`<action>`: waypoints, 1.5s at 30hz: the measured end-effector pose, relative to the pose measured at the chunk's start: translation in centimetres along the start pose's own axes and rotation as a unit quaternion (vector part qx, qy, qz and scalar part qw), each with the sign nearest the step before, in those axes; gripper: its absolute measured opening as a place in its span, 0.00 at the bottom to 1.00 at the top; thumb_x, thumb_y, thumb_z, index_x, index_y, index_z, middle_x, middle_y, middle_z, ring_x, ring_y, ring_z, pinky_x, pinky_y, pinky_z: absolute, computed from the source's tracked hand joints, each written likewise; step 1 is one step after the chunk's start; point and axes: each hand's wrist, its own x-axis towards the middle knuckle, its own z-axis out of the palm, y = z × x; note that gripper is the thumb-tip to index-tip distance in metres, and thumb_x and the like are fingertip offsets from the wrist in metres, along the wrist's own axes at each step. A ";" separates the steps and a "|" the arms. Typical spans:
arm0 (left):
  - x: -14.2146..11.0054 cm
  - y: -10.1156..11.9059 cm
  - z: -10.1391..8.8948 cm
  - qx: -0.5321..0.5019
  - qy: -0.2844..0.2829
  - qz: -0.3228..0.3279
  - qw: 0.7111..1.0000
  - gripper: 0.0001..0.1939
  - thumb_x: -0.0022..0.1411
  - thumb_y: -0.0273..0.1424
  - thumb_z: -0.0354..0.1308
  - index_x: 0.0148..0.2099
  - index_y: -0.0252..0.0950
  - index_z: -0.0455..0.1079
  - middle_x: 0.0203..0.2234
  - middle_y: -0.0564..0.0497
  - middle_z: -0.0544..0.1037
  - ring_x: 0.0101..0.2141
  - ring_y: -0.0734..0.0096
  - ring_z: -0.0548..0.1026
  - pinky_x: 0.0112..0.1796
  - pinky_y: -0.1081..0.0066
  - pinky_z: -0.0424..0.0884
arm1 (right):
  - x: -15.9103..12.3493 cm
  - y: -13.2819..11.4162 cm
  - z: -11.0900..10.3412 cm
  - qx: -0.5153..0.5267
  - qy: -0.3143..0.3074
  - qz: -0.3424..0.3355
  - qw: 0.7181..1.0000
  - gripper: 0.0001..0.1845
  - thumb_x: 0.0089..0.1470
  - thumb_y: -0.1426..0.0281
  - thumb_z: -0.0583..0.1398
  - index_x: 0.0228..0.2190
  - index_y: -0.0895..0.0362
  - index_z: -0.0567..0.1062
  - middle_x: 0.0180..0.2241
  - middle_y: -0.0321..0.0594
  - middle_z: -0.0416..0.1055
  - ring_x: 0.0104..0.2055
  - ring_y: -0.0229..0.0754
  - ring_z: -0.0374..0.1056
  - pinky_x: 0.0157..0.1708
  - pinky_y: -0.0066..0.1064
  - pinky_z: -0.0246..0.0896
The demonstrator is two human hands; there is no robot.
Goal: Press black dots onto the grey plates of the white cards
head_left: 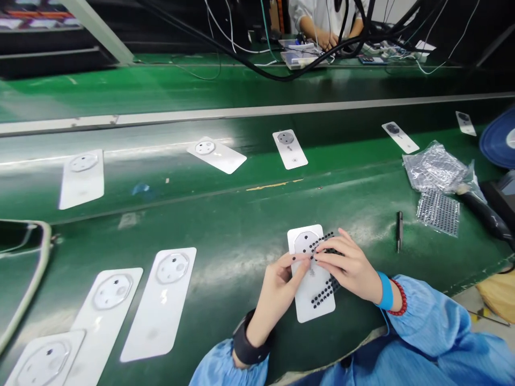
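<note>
A white phone back cover [306,305] with a round camera area lies in front of me on the green bench. Over it, my right hand [348,262] holds a clear sheet of small black dots [322,295], its fingers covering the sheet's middle. My left hand [281,284] is closed, thumb and index fingertip pinched at the sheet's left edge, close to the right fingertips. Whether a single dot is between those left fingertips is too small to tell. A black pen-like tool [399,231] lies to the right of my right hand.
More white covers [159,311] lie at the left, and several others [217,155] rest along the strip behind. Plastic bags [436,166] and another dot sheet [438,212] are at the right, beside a blue reel [501,139]. Black cables [281,78] hang ahead; a co-worker's hands [328,40] are beyond.
</note>
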 end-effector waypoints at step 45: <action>-4.1 3.0 2.9 0.100 0.145 0.159 0.971 0.29 0.61 0.32 0.60 0.64 0.42 0.60 0.41 0.49 0.82 0.38 0.63 0.81 0.36 0.71 0.79 | 2.5 -3.5 -2.9 0.012 0.082 -0.053 0.995 0.08 0.59 0.80 0.56 0.38 0.61 0.73 0.43 0.48 0.72 0.47 0.42 0.69 0.54 0.44 0.64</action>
